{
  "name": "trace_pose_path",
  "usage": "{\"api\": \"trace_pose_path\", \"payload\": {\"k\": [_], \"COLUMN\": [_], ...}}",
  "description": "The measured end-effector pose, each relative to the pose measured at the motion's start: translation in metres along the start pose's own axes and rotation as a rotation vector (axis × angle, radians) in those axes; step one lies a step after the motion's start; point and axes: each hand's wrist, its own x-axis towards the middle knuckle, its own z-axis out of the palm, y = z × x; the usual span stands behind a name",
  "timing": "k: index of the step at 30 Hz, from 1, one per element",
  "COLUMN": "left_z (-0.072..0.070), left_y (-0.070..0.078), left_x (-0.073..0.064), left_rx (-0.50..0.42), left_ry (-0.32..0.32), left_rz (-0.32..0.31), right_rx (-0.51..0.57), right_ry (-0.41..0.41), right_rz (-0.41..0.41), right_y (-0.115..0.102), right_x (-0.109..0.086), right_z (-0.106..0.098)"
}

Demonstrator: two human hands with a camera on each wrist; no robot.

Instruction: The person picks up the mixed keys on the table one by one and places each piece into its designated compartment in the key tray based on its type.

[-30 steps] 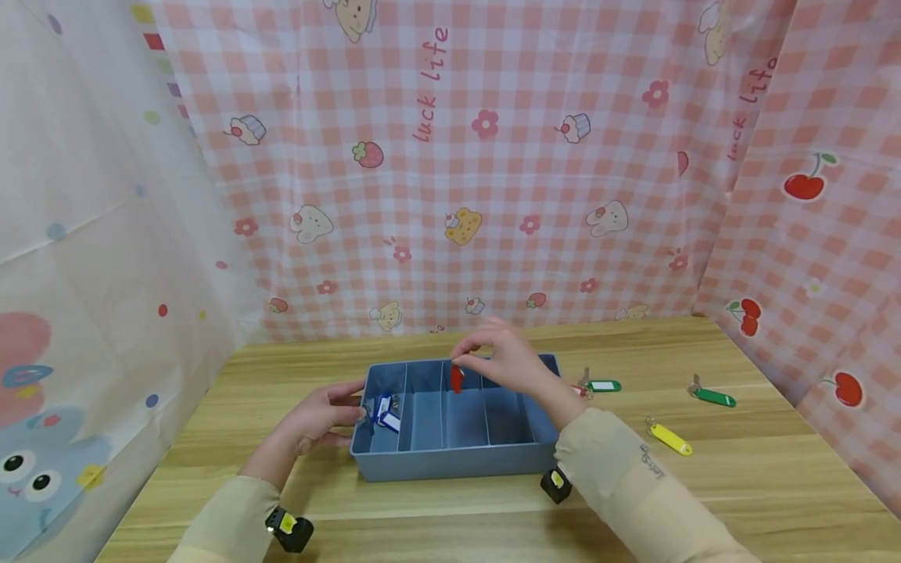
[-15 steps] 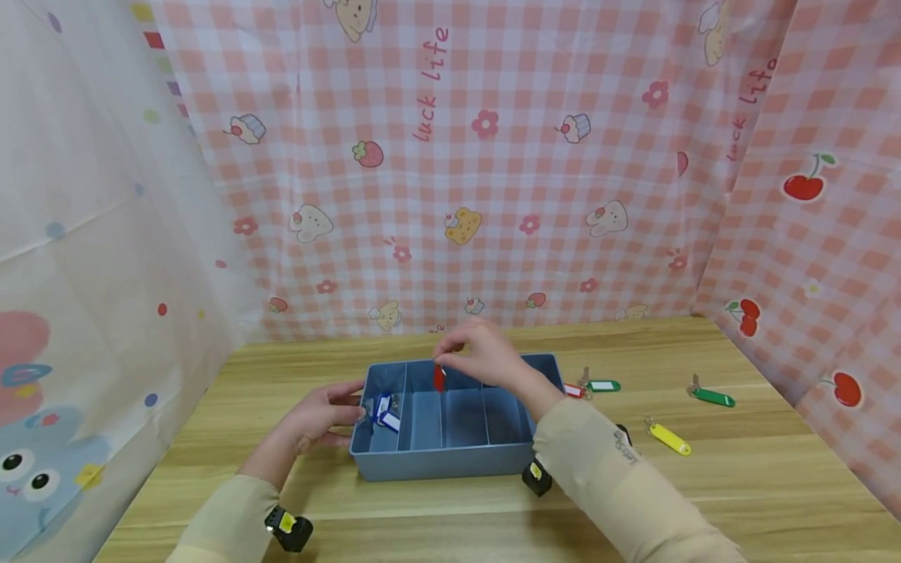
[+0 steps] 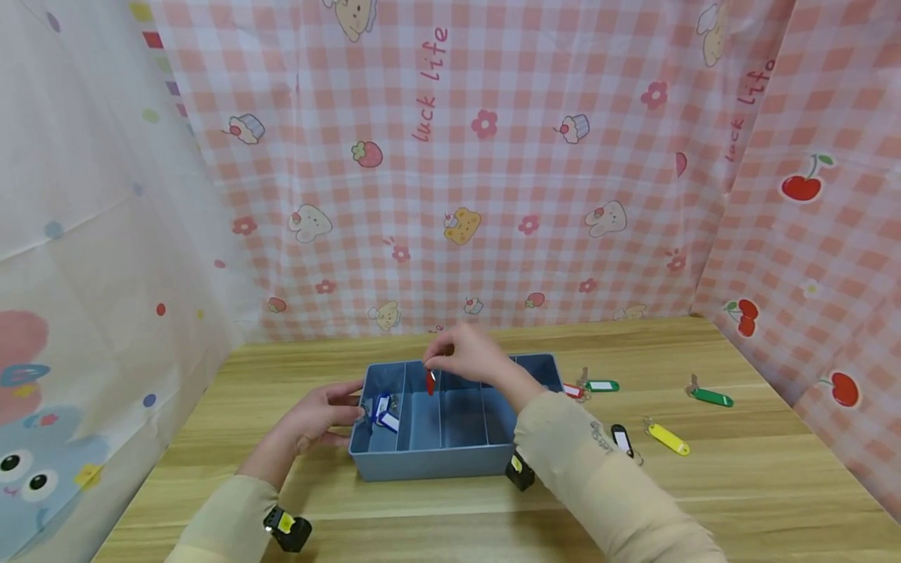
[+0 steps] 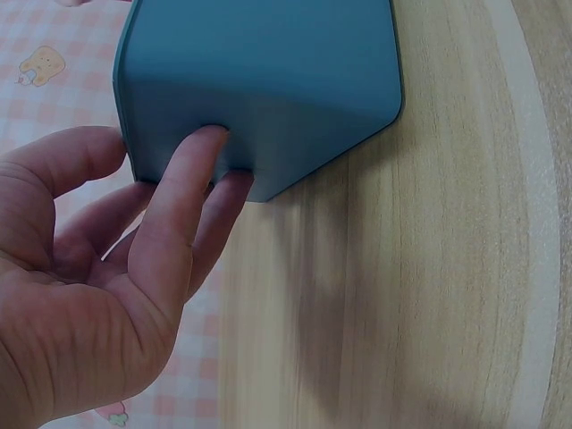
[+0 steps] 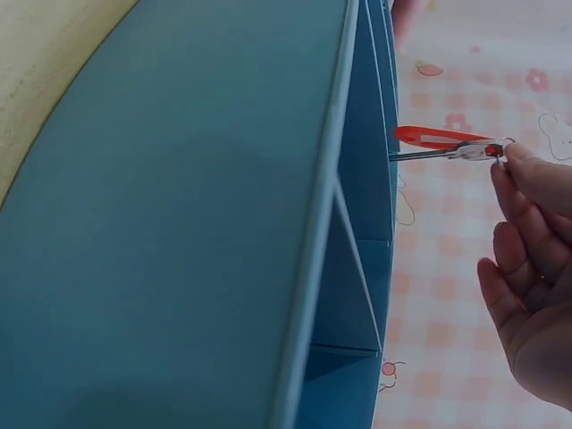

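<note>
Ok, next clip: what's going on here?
A person's right hand pinches a red key tag, apparently over the second compartment from the left of a blue divided tray. The left hand touches the tray's left end. Blue tags lie in the leftmost compartment. On the table, to the right, are another red tag, two green tags, a yellow tag and a black tag.

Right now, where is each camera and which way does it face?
Head: on the head, facing forward and down at the blue box, wooden table and checked backdrop; left hand, right hand and both sleeves show.
Left wrist: on that wrist, facing the box's outside and the table; left hand's fingers show, touching the box.
Right wrist: on that wrist, facing across the box toward the red key tag; right hand shows, holding it.
Shared: head and right wrist both show that tag.
</note>
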Motion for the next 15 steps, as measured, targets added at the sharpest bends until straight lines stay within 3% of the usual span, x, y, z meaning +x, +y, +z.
{"api": "trace_pose_path", "payload": {"k": [15], "left_z": [0.0002], "left_y": [-0.0016], "left_x": [0.0006], "left_rx": [0.0], "left_ry": [0.002], "left_rz": [-0.004], "right_rx": [-0.037], "right_ry": [-0.089], "right_rz": [0.118], "right_y": [0.0013], "right_x": [0.008], "right_z": [0.0105]}}
